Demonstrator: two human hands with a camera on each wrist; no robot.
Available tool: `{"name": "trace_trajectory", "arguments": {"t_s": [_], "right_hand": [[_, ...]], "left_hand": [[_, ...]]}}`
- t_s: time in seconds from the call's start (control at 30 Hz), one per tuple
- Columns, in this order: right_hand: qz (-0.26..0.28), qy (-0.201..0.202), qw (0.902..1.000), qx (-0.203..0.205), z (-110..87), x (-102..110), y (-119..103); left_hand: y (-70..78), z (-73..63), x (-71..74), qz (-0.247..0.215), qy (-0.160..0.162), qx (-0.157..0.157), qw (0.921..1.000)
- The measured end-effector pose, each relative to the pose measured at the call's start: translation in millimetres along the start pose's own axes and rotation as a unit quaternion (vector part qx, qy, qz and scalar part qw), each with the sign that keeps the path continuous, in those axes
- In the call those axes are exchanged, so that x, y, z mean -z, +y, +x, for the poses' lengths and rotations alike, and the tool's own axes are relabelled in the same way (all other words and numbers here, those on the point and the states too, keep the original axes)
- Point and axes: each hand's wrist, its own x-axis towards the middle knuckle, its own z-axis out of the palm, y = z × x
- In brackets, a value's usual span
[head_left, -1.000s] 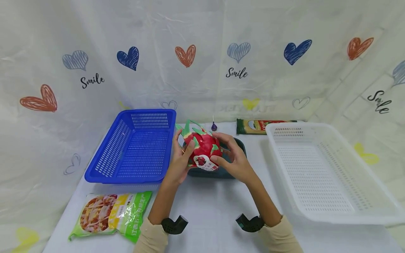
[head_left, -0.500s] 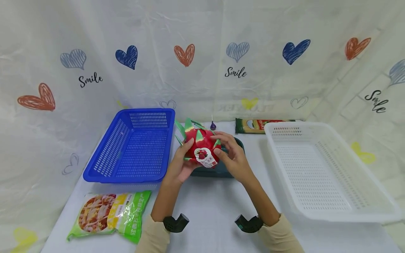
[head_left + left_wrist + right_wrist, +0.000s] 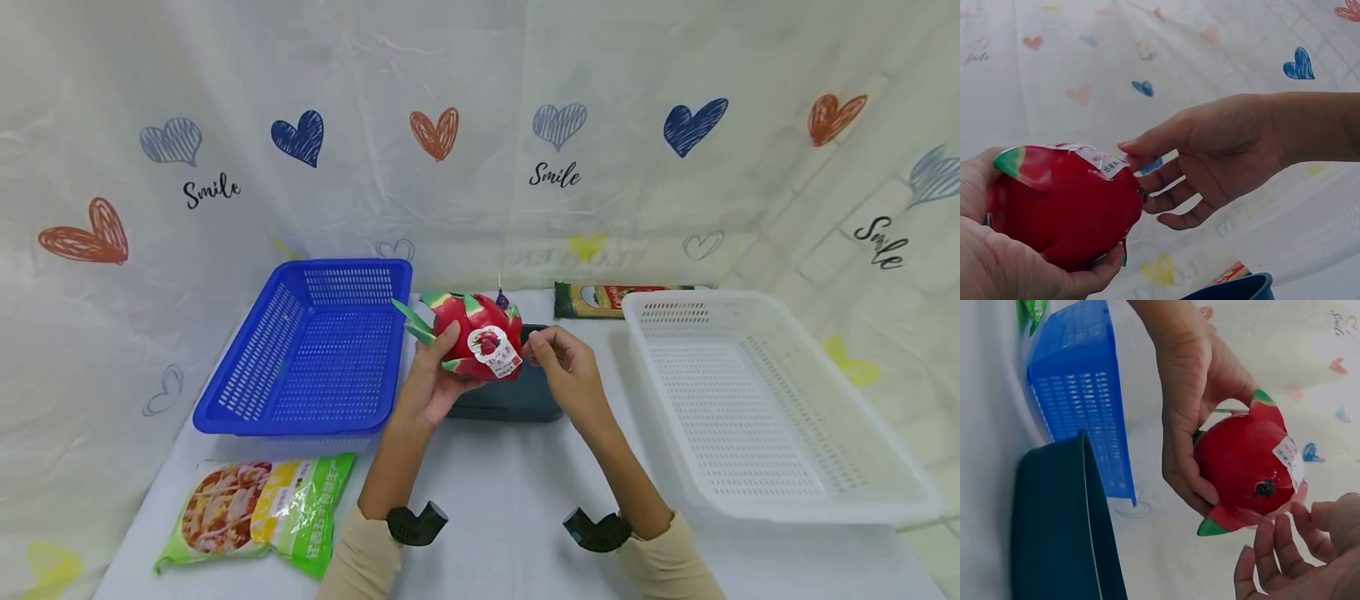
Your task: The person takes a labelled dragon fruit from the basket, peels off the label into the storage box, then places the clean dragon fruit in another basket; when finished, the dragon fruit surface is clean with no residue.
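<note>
My left hand [image 3: 431, 379] grips a red dragon fruit [image 3: 486, 315] with green-tipped scales, holding it up above a dark teal bin [image 3: 506, 404]. A white printed label [image 3: 497, 352] on the fruit faces up toward the head camera. Long green leaf tips point to the left. My right hand [image 3: 576, 379] is at the fruit's right end, fingers loosely bent. In the left wrist view its thumb lies close to the label's corner and the other fingertips are right by the dark stem end. The right wrist view shows that dark stem spot [image 3: 1265, 487] above the right fingertips.
A blue basket [image 3: 405, 350] stands at the left and a white basket [image 3: 678, 433] at the right. A green and yellow food bag [image 3: 258, 512] lies front left. Along the back are a long green-gold packet [image 3: 581, 300] and a small purple item [image 3: 502, 300].
The left hand has turned the dragon fruit, so its leafy end now points left and the label sits farther right. The right hand has come off the fruit's side and moved slightly right.
</note>
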Motion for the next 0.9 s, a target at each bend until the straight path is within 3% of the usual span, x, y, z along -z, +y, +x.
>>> {"name": "trace_trajectory", "arguments": {"t_s": [0.27, 0.43, 0.63, 0.9], "right_hand": [[-0.055, -0.075, 0.9956, 0.007, 0.1, 6.9, -1.7], [-0.088, -0.113, 0.9892, -0.03, 0.4, 10.0, -3.9], [-0.075, -0.135, 0.9852, -0.074, 3.1, 12.2, -1.3], [-0.018, -0.18, 0.9826, -0.041, 8.8, 17.5, 5.2]], "left_hand": [[2.6, 0.8, -1.3, 0.016, 0.021, -0.012, 0.9996], [3.2, 0.8, -1.7, 0.023, 0.035, -0.021, 0.9989], [3.9, 0.5, -0.5, 0.031, 0.038, -0.032, 0.9983], [4.3, 1.8, 2.9, 0.045, 0.018, -0.036, 0.9981]]}}
